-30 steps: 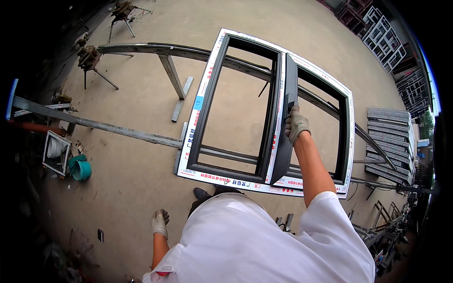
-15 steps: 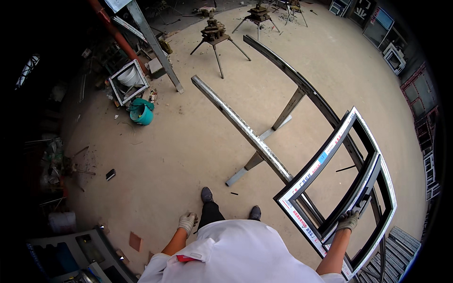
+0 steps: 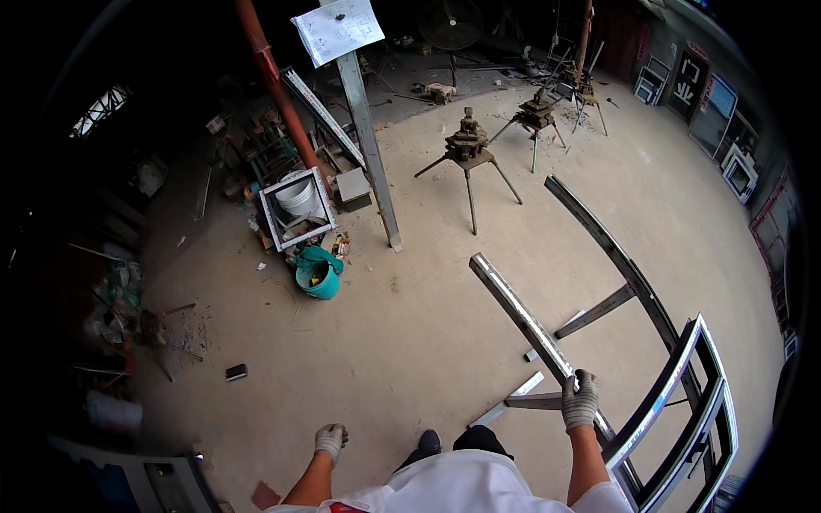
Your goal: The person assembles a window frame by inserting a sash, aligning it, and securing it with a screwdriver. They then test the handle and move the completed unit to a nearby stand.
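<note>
The right hand point(image 3: 580, 399), in a knit grey glove, rests curled on the long shiny metal rail point(image 3: 528, 320) of a rack above the rough concrete floor point(image 3: 410, 342); the gloved left hand point(image 3: 330, 439) hangs loosely curled, holding nothing

Two tripod stands point(image 3: 469, 154) (perhaps three), one teal bucket point(image 3: 318, 275)

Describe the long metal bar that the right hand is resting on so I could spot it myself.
Start at the window frame lying at the lower right of the concrete floor. It rests across two long support rails on short legs. The near rail, shiny silver, is the one the gloved right hand grips; the far rail is darker and untouched.
</note>
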The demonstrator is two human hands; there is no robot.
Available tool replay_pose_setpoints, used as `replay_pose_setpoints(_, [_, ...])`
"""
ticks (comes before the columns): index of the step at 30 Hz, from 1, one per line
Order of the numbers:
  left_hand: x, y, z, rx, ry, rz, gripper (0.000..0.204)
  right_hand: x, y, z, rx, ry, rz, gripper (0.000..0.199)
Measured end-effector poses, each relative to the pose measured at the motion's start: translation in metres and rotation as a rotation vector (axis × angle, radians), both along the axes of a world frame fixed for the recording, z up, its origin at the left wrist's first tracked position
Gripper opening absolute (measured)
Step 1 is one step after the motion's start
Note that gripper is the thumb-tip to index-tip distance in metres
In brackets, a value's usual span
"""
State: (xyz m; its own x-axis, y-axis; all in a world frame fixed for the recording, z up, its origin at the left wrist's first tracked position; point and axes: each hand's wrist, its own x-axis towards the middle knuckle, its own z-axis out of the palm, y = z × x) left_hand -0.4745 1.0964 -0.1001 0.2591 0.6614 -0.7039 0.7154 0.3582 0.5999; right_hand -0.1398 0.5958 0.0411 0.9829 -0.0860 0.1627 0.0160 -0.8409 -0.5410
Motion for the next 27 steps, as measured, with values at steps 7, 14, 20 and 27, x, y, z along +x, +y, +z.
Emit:
replay_pose_setpoints(7, [0.054, 0.008, -0.016, -0.122, 0.042, -0.049, 0.024, 0.054, 0.033, -0.06, -0.166, 0.022, -0.166, 0.03])
replay_pose_setpoints(14, [0.123, 0.048, -0.021, -0.035, 0.411, -0.644, 0.043, 0.095, 0.069, -0.079, -0.324, 0.379, -0.487, 0.049])
replay_pose_setpoints(20, [0.265, 0.137, -0.004, -0.063, 0.251, -0.325, 0.03, 0.105, 0.073, -0.065, -0.415, 0.571, -0.4, 0.05])
replay_pose_setpoints(27, [0.526, 0.203, 0.021, -0.002, -0.015, -0.492, 0.027, 0.117, 0.075, -0.07, -0.234, 0.685, -0.627, 0.038])
